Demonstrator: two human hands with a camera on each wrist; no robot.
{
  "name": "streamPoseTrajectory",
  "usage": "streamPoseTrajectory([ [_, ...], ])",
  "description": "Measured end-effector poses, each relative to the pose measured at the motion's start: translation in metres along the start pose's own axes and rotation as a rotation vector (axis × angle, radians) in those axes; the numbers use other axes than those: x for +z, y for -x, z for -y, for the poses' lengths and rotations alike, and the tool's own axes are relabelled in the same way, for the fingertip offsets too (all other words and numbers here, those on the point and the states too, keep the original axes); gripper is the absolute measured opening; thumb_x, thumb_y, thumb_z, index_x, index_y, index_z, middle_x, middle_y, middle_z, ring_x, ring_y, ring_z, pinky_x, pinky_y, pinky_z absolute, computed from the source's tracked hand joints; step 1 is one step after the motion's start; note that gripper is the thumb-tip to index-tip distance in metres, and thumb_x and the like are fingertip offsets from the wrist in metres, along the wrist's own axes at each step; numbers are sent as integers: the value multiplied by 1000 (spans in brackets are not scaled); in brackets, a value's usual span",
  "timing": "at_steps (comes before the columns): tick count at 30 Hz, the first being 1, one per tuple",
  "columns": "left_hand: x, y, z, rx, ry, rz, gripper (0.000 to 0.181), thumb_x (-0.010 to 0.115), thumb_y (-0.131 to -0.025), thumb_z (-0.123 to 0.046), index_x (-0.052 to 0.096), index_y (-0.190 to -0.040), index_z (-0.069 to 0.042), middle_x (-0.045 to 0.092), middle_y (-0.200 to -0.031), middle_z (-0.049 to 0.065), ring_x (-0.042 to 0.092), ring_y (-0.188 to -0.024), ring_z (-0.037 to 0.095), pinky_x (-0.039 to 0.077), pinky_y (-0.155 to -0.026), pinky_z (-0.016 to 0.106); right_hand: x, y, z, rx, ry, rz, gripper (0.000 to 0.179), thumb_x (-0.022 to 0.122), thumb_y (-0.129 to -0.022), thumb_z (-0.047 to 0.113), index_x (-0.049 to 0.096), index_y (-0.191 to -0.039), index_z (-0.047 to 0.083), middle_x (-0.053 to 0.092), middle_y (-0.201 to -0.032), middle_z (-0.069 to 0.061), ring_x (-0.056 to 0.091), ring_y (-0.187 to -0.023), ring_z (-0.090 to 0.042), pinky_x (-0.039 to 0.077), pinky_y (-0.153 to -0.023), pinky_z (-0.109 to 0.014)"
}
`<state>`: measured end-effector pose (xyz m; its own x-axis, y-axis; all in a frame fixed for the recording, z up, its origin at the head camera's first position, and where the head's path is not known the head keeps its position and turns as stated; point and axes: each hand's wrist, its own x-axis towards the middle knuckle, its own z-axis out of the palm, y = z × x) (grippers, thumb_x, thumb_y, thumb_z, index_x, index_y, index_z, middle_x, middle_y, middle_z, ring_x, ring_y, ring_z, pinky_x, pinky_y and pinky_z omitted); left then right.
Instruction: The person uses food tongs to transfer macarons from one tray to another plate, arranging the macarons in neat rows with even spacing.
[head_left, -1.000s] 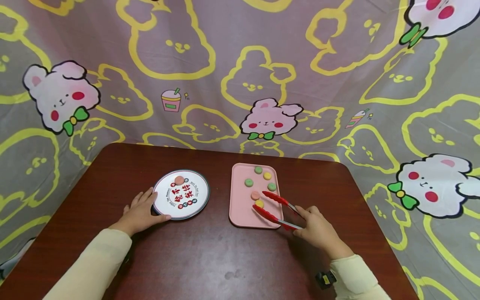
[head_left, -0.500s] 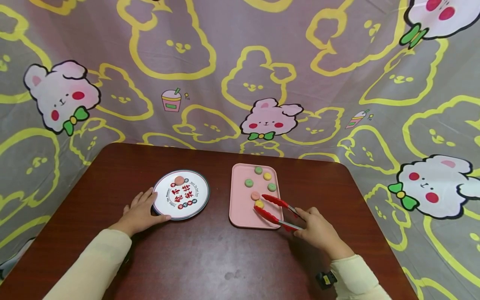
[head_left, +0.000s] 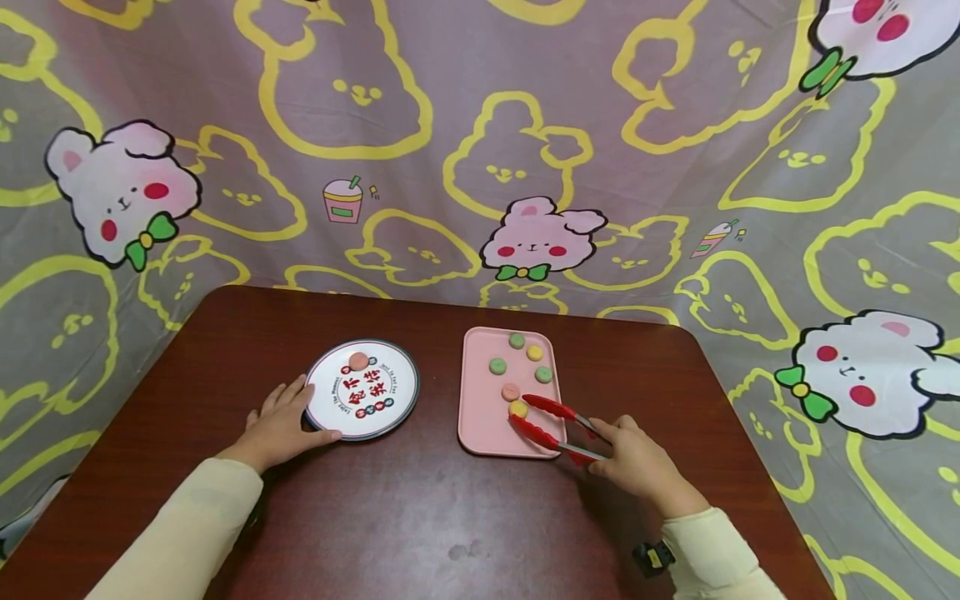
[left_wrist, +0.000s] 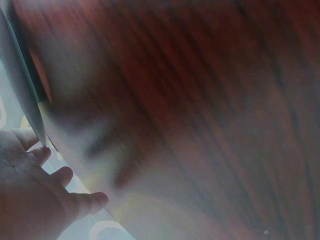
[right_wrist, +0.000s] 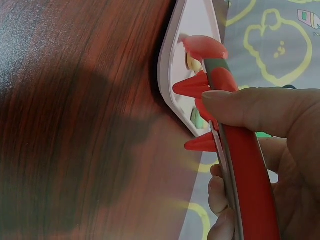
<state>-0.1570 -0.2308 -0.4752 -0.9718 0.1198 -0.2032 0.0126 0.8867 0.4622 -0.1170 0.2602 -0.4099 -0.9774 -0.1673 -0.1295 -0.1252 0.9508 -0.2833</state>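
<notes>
My left hand touches the left rim of a round white plate with red lettering, fingers spread and thumb at the near edge. A pink macaron-like disc lies on the plate. My right hand grips red-tipped metal tongs, their arms apart over the pink tray. Near the tips are a yellow disc and a pink disc. In the right wrist view, thumb and fingers wrap the tongs' handle. The left wrist view shows the plate's edge against my fingers.
Farther up the tray lie green discs and another yellow one. Dark brown table lies between plate and tray and in front of them. A patterned curtain stands behind the table and along its sides.
The tongs' tips have drawn slightly closer together, the nearer one shifting up and right beside the yellow disc. My left hand, the plate and the tray look the same.
</notes>
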Motion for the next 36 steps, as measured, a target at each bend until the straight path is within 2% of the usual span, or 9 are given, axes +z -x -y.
streamPoseTrajectory([
  [21, 2, -1, 2, -2, -2, 1, 115, 68, -73, -69, 26, -147, 8, 14, -154, 31, 8, -136, 56, 12, -97, 80, 0, -4, -2, 5, -36, 57, 63, 79, -73, 18, 59, -131, 3, 51, -92, -11, 48, -71, -19, 42, -57, -34],
  [36, 2, -1, 2, 9, -2, -3, 114, 68, -74, -68, 26, -147, 8, 14, -154, 31, 8, -135, 57, 12, -96, 80, 2, -3, -3, 8, -62, 62, 63, 80, -73, 17, 59, -131, 4, 51, -90, -9, 47, -70, -19, 42, -56, -33],
])
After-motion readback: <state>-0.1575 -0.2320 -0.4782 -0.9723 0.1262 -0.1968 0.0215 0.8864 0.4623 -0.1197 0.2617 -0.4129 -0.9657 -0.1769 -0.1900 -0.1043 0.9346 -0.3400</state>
